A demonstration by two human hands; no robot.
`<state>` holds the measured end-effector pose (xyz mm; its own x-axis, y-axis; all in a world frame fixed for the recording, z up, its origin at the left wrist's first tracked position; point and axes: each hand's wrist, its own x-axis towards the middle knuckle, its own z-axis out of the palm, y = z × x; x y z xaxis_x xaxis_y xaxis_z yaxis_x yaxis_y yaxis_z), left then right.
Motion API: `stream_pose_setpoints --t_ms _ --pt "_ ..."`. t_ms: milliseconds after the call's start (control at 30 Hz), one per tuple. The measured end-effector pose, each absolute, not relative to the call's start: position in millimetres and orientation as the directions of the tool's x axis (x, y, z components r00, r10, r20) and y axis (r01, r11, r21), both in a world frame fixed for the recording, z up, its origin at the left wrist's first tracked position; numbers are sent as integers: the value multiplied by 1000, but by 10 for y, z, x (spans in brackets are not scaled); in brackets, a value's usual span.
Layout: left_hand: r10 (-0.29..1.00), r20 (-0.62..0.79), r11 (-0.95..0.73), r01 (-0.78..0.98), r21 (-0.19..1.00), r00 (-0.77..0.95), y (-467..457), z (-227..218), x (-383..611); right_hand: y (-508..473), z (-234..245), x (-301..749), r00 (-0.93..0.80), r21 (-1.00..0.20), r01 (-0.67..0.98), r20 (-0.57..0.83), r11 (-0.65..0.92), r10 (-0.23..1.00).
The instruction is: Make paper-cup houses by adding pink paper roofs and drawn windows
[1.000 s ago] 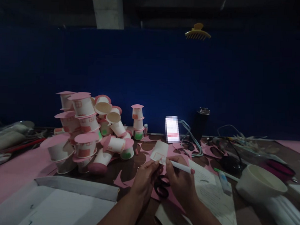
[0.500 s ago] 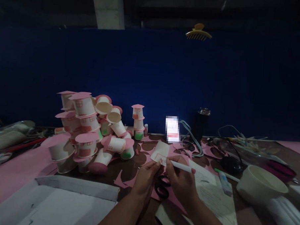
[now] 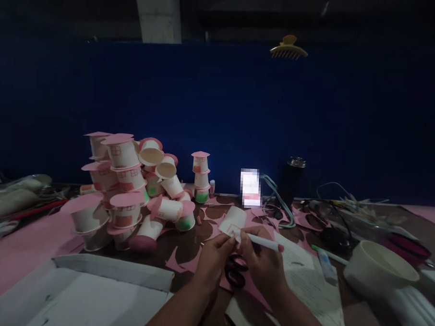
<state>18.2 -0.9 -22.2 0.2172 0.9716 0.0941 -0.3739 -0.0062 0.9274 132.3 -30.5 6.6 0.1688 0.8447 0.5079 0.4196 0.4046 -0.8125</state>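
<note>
Head view. Two bare hands work close together over the middle of the desk, which is strewn with pink paper scraps.

Left hand: fingers drawn in to a pinch at the near edge of a white paper cup. The cup is tipped over, its side wall turned upward, and carries a thin reddish outline near the fingertips. Location of cup: just beyond both hands, between them and the lit phone. How far the fingers wrap beneath it cannot be told.

Right hand: fingers closed around a white marker, its pink end pointing right. The writing end lies at the cup's outlined area; the fingers hide part of it, so contact of tip with wall cannot be confirmed.

Surroundings: black scissors, loops visible, lie between the wrists. To the left, a pile of decorated cups, some stacked upright, some on their sides, with pink discs on many. A separate tower of three levels stands upright beside the pile, green patch on its lowest level. In front of the pile, a shallow white box. To the right, a written sheet, a white bowl and, farther back near the blue wall, a dark bottle.
</note>
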Motion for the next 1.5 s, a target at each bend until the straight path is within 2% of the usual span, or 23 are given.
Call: stream_pose_setpoints --t_ms 467,600,800,900,1200,1367,1500 --pt "968 196 -169 -170 971 157 -56 -133 146 -310 32 1319 200 -827 396 503 400 841" --pt "967 209 -189 -137 972 147 -66 -142 151 -315 23 1322 159 -813 415 506 408 848" --pt "966 235 -239 16 971 109 -77 -124 150 -317 9 1319 179 -813 409 517 415 837" --pt "971 223 -227 34 973 91 -65 -150 160 -313 19 1315 137 -792 434 529 429 838" --pt "969 237 -243 87 966 68 -82 -138 167 -312 13 1304 154 -793 438 529 423 834" --pt "965 243 -247 24 969 96 -135 -54 160 -306 71 1324 227 -790 465 544 401 808" --pt "964 248 -249 0 968 93 -137 -51 163 -309 92 1331 219 -799 448 534 402 817"
